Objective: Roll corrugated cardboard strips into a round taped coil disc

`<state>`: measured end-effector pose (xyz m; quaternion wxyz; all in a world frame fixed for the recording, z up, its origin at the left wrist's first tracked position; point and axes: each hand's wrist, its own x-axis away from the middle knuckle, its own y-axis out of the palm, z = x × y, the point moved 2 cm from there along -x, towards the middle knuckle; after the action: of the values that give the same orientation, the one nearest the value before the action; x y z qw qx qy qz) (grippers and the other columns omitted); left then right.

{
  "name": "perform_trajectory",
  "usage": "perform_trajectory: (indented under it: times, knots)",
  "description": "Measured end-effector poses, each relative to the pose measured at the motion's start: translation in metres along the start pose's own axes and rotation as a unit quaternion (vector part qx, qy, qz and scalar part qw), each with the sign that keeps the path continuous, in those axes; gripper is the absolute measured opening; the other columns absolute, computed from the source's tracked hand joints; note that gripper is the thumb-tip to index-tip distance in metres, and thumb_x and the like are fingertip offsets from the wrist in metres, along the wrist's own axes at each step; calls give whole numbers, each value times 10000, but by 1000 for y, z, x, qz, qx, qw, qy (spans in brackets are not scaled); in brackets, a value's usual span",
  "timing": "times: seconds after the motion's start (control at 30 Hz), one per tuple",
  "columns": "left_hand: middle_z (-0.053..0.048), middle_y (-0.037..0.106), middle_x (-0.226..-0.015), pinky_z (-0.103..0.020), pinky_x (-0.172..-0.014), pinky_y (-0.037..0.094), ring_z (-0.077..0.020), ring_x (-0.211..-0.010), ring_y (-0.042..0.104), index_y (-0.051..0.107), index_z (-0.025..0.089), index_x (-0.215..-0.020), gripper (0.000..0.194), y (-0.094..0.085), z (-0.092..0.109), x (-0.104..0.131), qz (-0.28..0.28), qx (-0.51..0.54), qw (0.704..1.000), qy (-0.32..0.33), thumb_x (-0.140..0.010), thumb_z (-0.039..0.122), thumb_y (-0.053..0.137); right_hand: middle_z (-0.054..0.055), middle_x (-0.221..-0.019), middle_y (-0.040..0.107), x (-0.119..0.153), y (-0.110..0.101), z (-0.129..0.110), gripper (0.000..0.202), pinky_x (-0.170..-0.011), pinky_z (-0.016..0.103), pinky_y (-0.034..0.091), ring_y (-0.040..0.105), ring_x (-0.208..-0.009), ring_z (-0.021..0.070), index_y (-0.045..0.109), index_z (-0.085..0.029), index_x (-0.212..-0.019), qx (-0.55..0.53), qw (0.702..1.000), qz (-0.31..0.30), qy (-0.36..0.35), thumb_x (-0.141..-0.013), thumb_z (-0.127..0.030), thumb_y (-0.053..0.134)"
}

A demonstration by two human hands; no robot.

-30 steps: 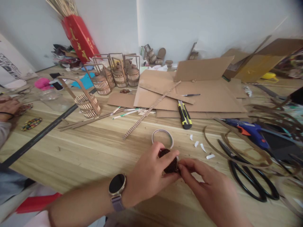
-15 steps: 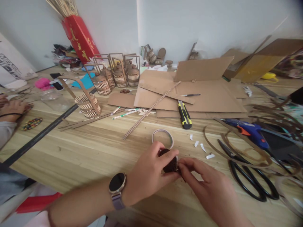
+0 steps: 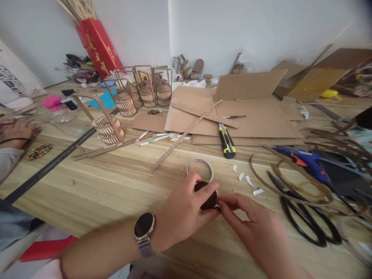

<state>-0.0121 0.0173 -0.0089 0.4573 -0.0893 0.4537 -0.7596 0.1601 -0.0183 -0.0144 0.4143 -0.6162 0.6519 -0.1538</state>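
Observation:
A small round dark-brown piece (image 3: 207,197) with a textured face and a pale edge is held by my left hand (image 3: 186,211), the fingers wrapped round it. At the right edge of this piece, my right hand (image 3: 255,226) has its thumb and forefinger pinched together; what lies between the fingertips is too small to make out. Just beyond the left fingers a roll of tape (image 3: 200,160) lies flat. Black-handled scissors (image 3: 305,217) rest to the right of my right hand.
A yellow-black box cutter (image 3: 226,143) lies by cardboard sheets (image 3: 261,116). On the right are a blue glue gun (image 3: 310,159) and curled brown strips (image 3: 258,170). Small lidded baskets (image 3: 124,102) stand at the back left. Another person's hand (image 3: 19,131) rests at far left.
The round brown piece has turned slightly, so more of its dark face shows. Both hands have barely moved.

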Motion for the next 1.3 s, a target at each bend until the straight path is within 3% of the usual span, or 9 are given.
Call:
perform_trajectory:
  times: [0.27,0.6,0.93,1.03,1.3]
  knots:
    - [-116,542,-1149,-404,-833,586,-246,-976,642,587,207,-1315,491,0,-4,1,-10,1,1000,-3,-856,326,716,-54,-743,768,-1,0,2,142,-560,174,558,733,-638,124,726,-282,-884,-6,1000,-8,15,-857,-235,595]
    - [-101,538,-1136,-418,-829,579,-248,-976,628,570,229,-1321,478,0,-3,-2,-24,-34,999,-26,-869,325,695,-34,-777,790,-5,-4,-6,192,-634,251,592,752,-684,178,767,-299,-856,-18,997,-21,75,-844,-290,576]
    - [-107,534,-1132,-428,-780,580,-258,-932,633,551,224,-1328,467,2,2,-1,-54,-51,997,-26,-882,298,666,-33,-577,670,-5,2,-6,198,-555,263,495,642,-531,155,639,-253,-659,60,998,19,28,-825,-277,533]
    - [-117,534,-1152,-432,-796,577,-266,-960,634,526,213,-1350,480,2,2,0,-59,-47,997,-15,-897,316,650,-38,-541,636,-9,0,-9,203,-496,252,452,613,-503,147,598,-248,-627,54,998,6,14,-810,-274,516]
    - [-103,563,-1147,-421,-809,574,-277,-977,640,490,187,-1318,550,1,-2,-3,-45,-66,995,-53,-848,365,713,-29,-552,664,-13,-6,-8,202,-497,257,485,623,-495,154,640,-258,-618,11,998,-5,67,-777,-323,532]
